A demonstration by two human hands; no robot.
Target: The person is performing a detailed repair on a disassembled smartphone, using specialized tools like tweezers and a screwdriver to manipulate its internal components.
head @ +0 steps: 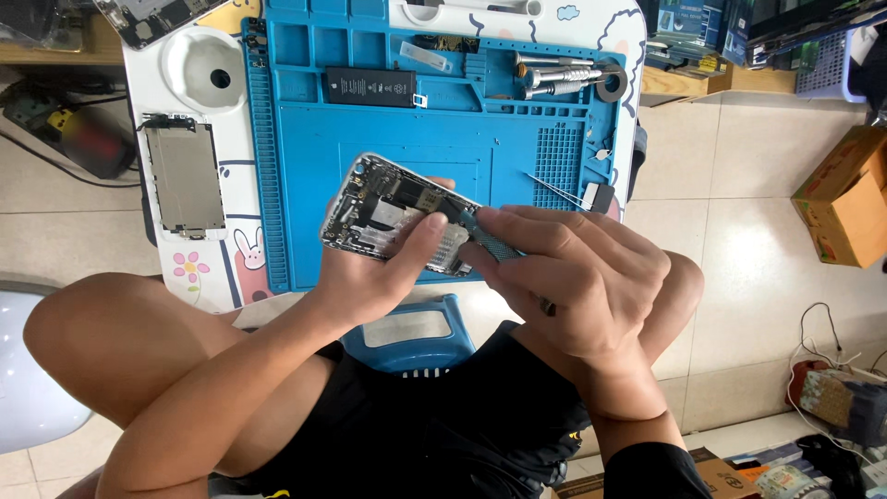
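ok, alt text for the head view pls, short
A person's left hand holds an opened phone with its insides showing, above a blue repair mat, while the right hand works a thin screwdriver into it. A black battery lies on the mat; a detached screen panel lies beside it.

A small phone repair workshop set up on a low surface (pixel 199 277) over a tiled floor (pixel 748 212): a blue repair mat (pixel 305 148) with parts compartments, a loose black battery (pixel 371 88), metal screwdrivers (pixel 554 74), tweezers (pixel 559 189) and a removed screen panel (pixel 185 176). Cardboard boxes (pixel 845 199) and stacked goods (pixel 730 32) line the edges.
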